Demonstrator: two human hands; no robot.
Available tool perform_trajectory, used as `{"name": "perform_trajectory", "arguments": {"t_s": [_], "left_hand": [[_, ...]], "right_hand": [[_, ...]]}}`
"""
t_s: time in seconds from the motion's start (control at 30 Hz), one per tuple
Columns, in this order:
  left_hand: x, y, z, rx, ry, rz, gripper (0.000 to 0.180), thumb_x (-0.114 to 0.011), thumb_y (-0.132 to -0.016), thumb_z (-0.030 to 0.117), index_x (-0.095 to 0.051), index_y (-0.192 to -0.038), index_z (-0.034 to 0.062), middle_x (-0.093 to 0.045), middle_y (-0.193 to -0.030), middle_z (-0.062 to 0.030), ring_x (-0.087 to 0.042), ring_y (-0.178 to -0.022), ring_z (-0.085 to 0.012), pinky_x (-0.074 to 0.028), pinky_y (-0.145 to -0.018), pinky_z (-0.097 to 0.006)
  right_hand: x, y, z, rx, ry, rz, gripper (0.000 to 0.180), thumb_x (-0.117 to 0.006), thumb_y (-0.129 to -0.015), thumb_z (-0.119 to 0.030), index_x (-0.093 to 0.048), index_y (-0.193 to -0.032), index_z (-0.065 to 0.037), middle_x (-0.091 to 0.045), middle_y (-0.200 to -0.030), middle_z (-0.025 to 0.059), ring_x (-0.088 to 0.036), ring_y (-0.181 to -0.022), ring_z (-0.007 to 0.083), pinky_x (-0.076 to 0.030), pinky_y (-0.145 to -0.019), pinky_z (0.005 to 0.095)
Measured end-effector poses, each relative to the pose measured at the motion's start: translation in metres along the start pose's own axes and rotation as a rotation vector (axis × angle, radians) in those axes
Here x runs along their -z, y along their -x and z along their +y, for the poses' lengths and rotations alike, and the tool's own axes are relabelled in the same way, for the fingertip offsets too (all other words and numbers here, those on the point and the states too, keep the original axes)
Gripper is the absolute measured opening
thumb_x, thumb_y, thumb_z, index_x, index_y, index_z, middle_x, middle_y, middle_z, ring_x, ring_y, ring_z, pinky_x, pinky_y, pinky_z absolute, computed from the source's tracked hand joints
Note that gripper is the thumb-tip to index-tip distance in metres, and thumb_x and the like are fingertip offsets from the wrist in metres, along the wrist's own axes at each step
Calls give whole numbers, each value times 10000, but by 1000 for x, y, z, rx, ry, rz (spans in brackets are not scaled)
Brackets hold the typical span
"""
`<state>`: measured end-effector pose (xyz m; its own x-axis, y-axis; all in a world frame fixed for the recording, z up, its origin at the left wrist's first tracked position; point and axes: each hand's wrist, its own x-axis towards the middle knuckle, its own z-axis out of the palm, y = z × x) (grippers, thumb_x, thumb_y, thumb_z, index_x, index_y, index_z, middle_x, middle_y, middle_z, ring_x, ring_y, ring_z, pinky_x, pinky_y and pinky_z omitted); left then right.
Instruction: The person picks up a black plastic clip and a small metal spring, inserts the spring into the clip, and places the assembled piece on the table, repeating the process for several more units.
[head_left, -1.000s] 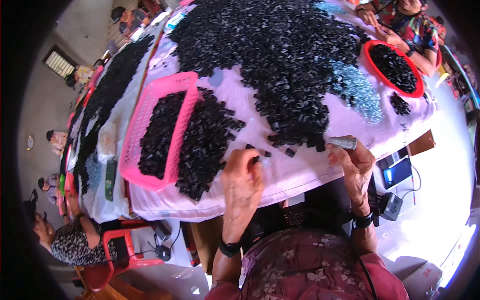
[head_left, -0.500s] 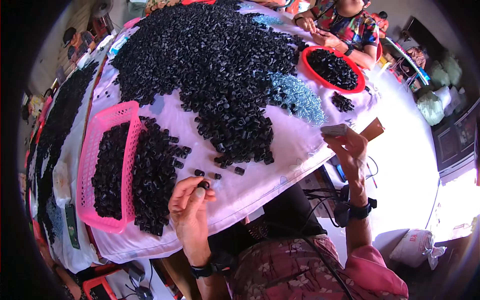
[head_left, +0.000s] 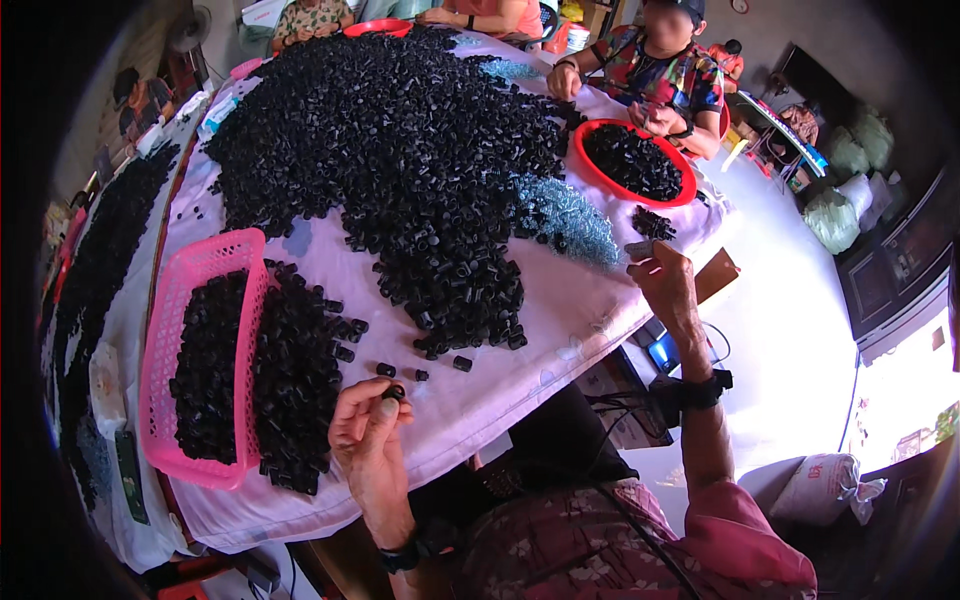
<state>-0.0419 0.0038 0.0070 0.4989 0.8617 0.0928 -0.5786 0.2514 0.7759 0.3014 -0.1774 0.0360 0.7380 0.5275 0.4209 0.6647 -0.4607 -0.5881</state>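
The small black cap is a short, dark, ring-like plastic piece, pinched between thumb and fingertips of the left hand at the near edge of the table, which is covered in a pale cloth. A few loose pieces of the same kind lie on the cloth just beyond it. The right hand is raised at the right edge of the table, fingers closed around a small pale object whose kind cannot be made out. The two hands are well apart.

A huge heap of black caps fills the middle and far part of the table. Beside its right flank lies a patch of small bluish clear pieces. To the left, a pink plastic basket holds black caps, and a second mound of them lies against its right side on the cloth. On the far right, a round red basin is filled with the same black pieces, and a person in a patterned shirt sits behind it.
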Motion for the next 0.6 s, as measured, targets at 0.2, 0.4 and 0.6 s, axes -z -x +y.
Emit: {"name": "perform_trajectory", "arguments": {"t_s": [0.2,0.4,0.6], "left_hand": [[0,0,-2,20,7,16,203,-662,-867,-28,-644,-1069,-27,-665,-1006,-108,-624,-829,-144,-522,-775,-247],[-2,1,1,20,-4,25,202,-659,-869,-32,-644,-1070,-28,-665,-1002,-109,-626,-834,-146,-534,-793,-258],[-2,0,0,27,22,28,201,-669,-870,-32,-659,-1071,-21,-685,-993,-112,-633,-820,-146,-511,-767,-260]], "right_hand": [[-18,-2,-7,70,92,-55,174,-669,-733,-43,-655,-892,26,-658,-818,158,-659,-727,283,-522,-672,376],[-33,-1,-28,141,-62,-163,144,-658,-738,-41,-656,-861,34,-656,-767,168,-656,-677,283,-512,-626,379],[-17,-11,-39,-7,4,-64,227,-658,-786,-25,-724,-1003,-11,-716,-798,125,-665,-714,148,-528,-655,304]]}}
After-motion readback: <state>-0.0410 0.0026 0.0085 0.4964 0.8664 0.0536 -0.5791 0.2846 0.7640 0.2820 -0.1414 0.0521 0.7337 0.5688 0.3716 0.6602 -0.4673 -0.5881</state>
